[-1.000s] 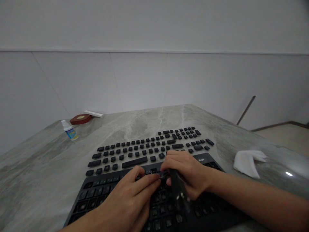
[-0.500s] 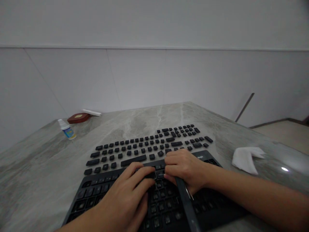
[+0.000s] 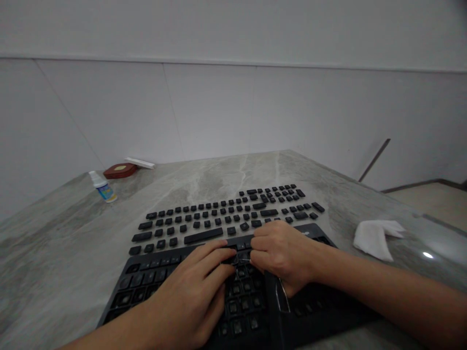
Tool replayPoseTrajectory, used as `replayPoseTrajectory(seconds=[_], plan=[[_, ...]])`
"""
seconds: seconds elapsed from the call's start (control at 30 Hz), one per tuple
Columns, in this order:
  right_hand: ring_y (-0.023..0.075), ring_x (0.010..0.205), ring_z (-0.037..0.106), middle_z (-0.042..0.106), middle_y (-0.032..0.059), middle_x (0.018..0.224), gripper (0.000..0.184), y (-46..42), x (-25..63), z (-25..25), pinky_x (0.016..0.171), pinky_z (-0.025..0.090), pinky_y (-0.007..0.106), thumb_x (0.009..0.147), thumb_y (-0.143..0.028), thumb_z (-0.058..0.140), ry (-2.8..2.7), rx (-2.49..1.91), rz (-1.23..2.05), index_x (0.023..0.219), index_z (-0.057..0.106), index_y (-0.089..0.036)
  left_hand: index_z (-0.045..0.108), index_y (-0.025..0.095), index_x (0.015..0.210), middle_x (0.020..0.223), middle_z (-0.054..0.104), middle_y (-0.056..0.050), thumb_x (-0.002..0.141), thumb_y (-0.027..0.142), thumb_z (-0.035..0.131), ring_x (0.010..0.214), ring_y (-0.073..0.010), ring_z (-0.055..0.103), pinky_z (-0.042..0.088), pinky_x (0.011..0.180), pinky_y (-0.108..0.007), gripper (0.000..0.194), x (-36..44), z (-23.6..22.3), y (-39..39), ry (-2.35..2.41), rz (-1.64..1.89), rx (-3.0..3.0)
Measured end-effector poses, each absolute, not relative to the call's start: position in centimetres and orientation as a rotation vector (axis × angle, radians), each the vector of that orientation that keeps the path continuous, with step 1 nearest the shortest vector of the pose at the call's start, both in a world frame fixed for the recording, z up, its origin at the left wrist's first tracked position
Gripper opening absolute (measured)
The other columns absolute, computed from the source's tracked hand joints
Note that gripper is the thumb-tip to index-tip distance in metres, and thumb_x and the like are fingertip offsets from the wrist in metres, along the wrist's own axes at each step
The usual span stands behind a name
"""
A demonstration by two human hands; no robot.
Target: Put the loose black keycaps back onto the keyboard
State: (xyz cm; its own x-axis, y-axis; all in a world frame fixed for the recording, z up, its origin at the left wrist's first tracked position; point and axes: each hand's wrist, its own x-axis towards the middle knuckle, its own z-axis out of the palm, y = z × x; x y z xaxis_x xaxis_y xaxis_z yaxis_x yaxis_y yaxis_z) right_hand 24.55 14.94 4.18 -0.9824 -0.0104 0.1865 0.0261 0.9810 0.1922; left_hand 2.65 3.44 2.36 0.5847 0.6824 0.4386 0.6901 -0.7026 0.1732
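Observation:
A black keyboard [image 3: 237, 305] lies below both hands, many of its key sockets bare and some keys still seated. My left hand [image 3: 191, 289] rests over its middle, fingers stretched out and fingertips at a key in an upper row. Closed in a fist, my right hand [image 3: 280, 250] grips a wire keycap puller [image 3: 283, 297]. Thin wire sticks out of the fist toward the key by my left fingertips, and more wire shows under the palm. A dark strip, perhaps its handle, runs down from the fist. The fist hides part of the upper keys.
Beyond the keyboard, loose black keycaps [image 3: 204, 236] are laid out in rows on the grey marbled table [image 3: 204, 180]. A spray bottle [image 3: 104, 187], a red-brown case [image 3: 120, 170] and a white bar [image 3: 140, 163] are at the back left. White cloth [image 3: 375, 239] lies right.
The view has shifted slightly. The dark strip below my right fist has swung toward upright, and more wire shows under the palm. My left hand stays at the same key.

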Motion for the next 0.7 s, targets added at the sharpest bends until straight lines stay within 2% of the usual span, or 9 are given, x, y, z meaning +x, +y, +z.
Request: replayPoseTrajectory(seconds=[0.17, 0.4, 0.6, 0.7], plan=[[0.0150, 0.057, 0.044, 0.058, 0.0010, 0.064, 0.020, 14.4, 24.2, 5.5, 0.050, 0.023, 0.031, 0.062, -0.030, 0.072, -3.012, -0.033, -0.326, 0.070, 0.060, -0.017, 0.060, 0.010, 0.116, 0.127, 0.060, -0.016, 0.084, 0.003, 0.043, 0.125, -0.0283, 0.053, 0.052, 0.103, -0.048, 0.036, 2.7, 2.4, 3.5, -1.193, -0.771, -2.808], [0.0154, 0.056, 0.044, 0.060, 0.0007, 0.065, 0.023, 14.6, 24.5, 6.1, 0.049, 0.021, 0.032, 0.061, -0.033, 0.076, -3.078, -0.025, -0.332, 0.071, 0.062, -0.017, 0.060, 0.011, 0.117, 0.128, 0.060, -0.016, 0.083, 0.002, 0.045, 0.125, -0.0284, 0.053, 0.052, 0.103, -0.049, 0.038, 2.6, 2.4, 3.5, -1.212, -0.757, -2.817], [0.0170, 0.058, 0.048, 0.061, 0.0024, 0.065, 0.016, 13.9, 23.9, 6.2, 0.049, 0.025, 0.032, 0.065, -0.027, 0.072, -3.098, -0.088, -0.346, 0.073, 0.065, -0.015, 0.058, 0.011, 0.118, 0.128, 0.060, -0.015, 0.085, 0.002, 0.045, 0.129, -0.0278, 0.049, 0.049, 0.106, -0.049, 0.037, 2.6, 2.1, 3.6, -1.215, -0.783, -2.841], [0.0173, 0.057, 0.049, 0.062, 0.0032, 0.064, 0.013, 13.7, 23.8, 6.3, 0.050, 0.026, 0.032, 0.066, -0.024, 0.070, -3.118, -0.118, -0.349, 0.074, 0.066, -0.015, 0.056, 0.012, 0.120, 0.125, 0.061, -0.012, 0.089, 0.003, 0.045, 0.123, -0.0249, 0.053, 0.051, 0.105, -0.045, 0.035, 2.9, 2.3, 3.9, -1.245, -0.842, -2.841]])
